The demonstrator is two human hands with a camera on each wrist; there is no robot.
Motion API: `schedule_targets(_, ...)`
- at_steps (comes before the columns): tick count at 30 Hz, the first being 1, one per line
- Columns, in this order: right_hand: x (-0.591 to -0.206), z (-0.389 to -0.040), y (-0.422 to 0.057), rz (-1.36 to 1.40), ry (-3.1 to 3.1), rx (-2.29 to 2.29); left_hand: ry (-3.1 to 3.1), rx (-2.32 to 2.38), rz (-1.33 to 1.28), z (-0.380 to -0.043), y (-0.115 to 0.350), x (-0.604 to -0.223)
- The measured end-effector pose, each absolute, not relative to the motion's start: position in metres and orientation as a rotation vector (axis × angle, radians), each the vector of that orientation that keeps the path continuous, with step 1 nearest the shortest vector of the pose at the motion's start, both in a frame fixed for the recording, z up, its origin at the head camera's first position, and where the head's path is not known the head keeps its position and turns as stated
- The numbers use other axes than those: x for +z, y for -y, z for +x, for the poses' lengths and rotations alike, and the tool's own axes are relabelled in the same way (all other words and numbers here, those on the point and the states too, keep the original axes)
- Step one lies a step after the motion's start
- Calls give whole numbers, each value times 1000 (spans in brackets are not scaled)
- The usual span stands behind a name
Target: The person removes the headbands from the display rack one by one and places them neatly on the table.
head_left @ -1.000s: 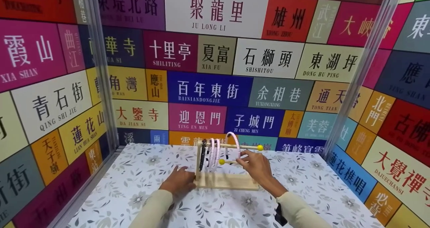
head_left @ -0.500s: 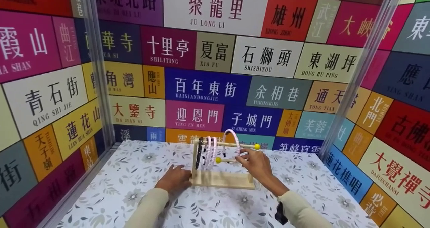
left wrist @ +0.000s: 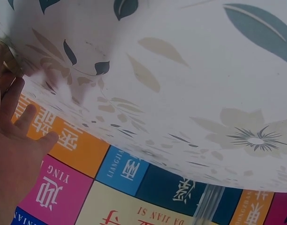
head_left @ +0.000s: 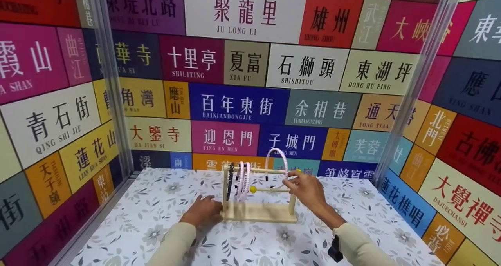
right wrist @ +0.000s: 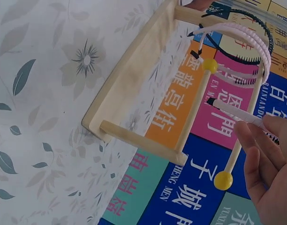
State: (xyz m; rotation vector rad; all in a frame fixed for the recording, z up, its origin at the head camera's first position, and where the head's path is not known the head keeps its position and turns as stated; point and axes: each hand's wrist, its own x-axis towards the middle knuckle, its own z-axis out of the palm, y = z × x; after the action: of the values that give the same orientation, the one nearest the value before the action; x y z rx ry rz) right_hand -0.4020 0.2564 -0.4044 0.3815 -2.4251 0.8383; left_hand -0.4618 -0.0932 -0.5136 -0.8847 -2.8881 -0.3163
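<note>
In the head view, my right hand (head_left: 309,189) pinches a pale pink headband (head_left: 277,151) near one end, its arch rising above the upper rod of a wooden stand (head_left: 260,213). Seen in the right wrist view, that headband (right wrist: 235,111) shows a black tip and lies across the rod near its yellow ball end (right wrist: 223,180). Several other headbands, pink (head_left: 245,178) and black (head_left: 230,181), hang at the stand's left end. My left hand (head_left: 203,211) holds the stand's left base corner; in the left wrist view its other fingers (left wrist: 24,119) spread loosely.
The stand's lower rod ends in another yellow ball (head_left: 253,189). A white floral cloth (head_left: 250,244) covers the table. Behind it and at both sides stand walls (head_left: 238,101) of colourful lettered panels, with clear upright strips (head_left: 113,101) at the corners.
My right hand has moved right along the upper rod with the pink headband, and now covers most of that rod's yellow ball. The left hand stays at the stand's left end.
</note>
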Motion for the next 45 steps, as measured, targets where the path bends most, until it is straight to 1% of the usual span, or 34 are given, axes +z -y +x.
schedule_targets(11,-399,-403,-289,313,2464,842,2972,-319,-856,-470,91,-525)
schedule_targets(23,-396,-406,-320,182,2484,854,2908,-319,-901,-468,91,-521)
schedule_targets(37,-429,-404,-362,76,2540,935,2965,-355,-838,-473,90,-518)
schedule_targets(45,-458,-405,-371,11,2588,992,2964,-273,-838,-473,89,-518)
